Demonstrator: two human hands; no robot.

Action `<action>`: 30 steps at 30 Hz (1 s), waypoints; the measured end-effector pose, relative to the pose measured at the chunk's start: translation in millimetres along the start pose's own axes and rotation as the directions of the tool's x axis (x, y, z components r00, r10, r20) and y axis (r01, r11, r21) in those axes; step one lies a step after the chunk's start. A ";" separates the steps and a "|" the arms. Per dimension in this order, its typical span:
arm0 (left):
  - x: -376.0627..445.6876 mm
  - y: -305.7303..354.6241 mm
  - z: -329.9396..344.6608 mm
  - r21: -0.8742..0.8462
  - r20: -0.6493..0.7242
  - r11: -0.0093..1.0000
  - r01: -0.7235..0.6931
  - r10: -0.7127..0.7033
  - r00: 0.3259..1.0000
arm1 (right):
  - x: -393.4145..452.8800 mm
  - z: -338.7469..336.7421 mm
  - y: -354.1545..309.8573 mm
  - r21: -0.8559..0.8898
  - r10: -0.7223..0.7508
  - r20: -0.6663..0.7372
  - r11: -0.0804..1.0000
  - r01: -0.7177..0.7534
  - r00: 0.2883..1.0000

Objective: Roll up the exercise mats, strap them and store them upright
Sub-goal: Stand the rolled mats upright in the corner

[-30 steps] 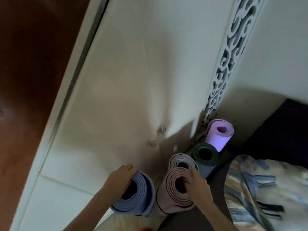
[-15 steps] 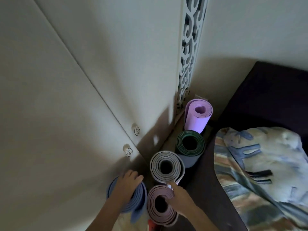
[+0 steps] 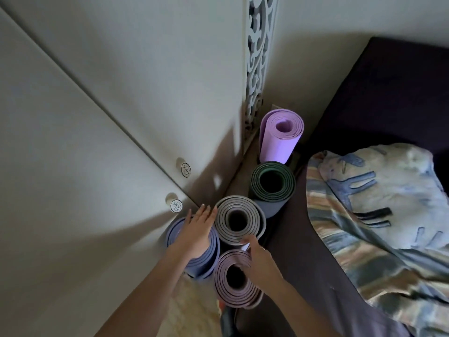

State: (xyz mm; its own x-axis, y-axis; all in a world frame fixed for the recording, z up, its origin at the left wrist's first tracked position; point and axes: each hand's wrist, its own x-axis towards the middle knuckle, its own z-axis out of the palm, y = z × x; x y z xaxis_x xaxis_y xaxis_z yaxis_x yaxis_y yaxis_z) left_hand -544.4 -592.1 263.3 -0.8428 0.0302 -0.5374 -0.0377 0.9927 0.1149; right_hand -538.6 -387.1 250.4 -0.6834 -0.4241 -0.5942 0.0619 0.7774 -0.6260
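Five rolled mats stand upright in a row between the cupboard and the bed: a purple mat point(image 3: 277, 144) at the back, then a dark green mat point(image 3: 274, 190), a grey mat point(image 3: 252, 215), a mauve-pink mat point(image 3: 230, 295) and a blue mat point(image 3: 206, 263) at the front left. My left hand point(image 3: 196, 232) lies flat on top of the blue mat, fingers straight. My right hand point(image 3: 260, 261) holds the upper right rim of the pink mat, fingers curled toward the grey one. No straps are visible from above.
White cupboard doors with two round knobs point(image 3: 185, 169) close off the left side. A carved white panel point(image 3: 257, 57) runs up the corner. A dark bed point(image 3: 388, 93) with a patterned blanket point(image 3: 376, 215) borders the right. A beige rug point(image 3: 194, 312) lies below the mats.
My left hand has uncurled from the blue mat's rim and now lies flat on its top. Blue and pink mats now stand upright against the grey one. The view tilted down.
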 end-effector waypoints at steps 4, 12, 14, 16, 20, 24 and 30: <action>4.6 2.7 -12.4 -0.228 0.028 0.974 -0.001 0.007 1.000 | 2.9 -19.2 -9.6 0.058 0.073 0.002 0.996 -0.073 0.997; 91.9 43.1 -50.5 -0.129 -0.309 0.974 -0.185 0.138 0.941 | 75.6 -134.8 -37.5 0.047 -0.033 -0.636 0.996 0.081 0.771; 128.0 66.3 -65.8 -0.142 -0.391 0.966 -0.218 0.148 0.908 | 117.4 -164.7 -33.5 -0.024 -0.103 -0.684 0.993 0.119 0.722; 160.1 90.8 -69.2 -0.157 -0.348 0.959 -0.235 0.169 0.922 | 161.3 -190.2 -27.7 -0.147 -0.123 -0.685 0.989 0.029 0.719; 179.0 119.5 -36.1 -0.001 -0.180 0.959 -0.284 0.279 0.943 | 222.6 -214.5 -11.8 -0.527 -0.146 -0.605 0.811 -0.256 0.783; 184.7 113.3 -23.5 0.023 -0.151 0.951 -0.308 0.308 0.940 | 258.5 -205.5 6.7 -0.648 -0.119 -0.513 0.703 -0.293 0.850; 187.6 110.5 -35.1 -0.015 -0.122 0.958 -0.287 0.283 0.951 | 265.2 -232.4 17.5 -0.494 -0.082 -0.612 0.816 -0.299 0.787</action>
State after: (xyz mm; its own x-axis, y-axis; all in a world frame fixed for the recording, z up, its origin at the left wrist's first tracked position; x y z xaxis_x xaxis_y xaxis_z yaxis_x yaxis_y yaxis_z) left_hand -725.6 -480.8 204.6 -0.8778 0.2956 -0.3768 0.1978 0.9403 0.2768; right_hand -887.7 -378.0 199.2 -0.9878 -0.1131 -0.1071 -0.1044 0.9910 -0.0832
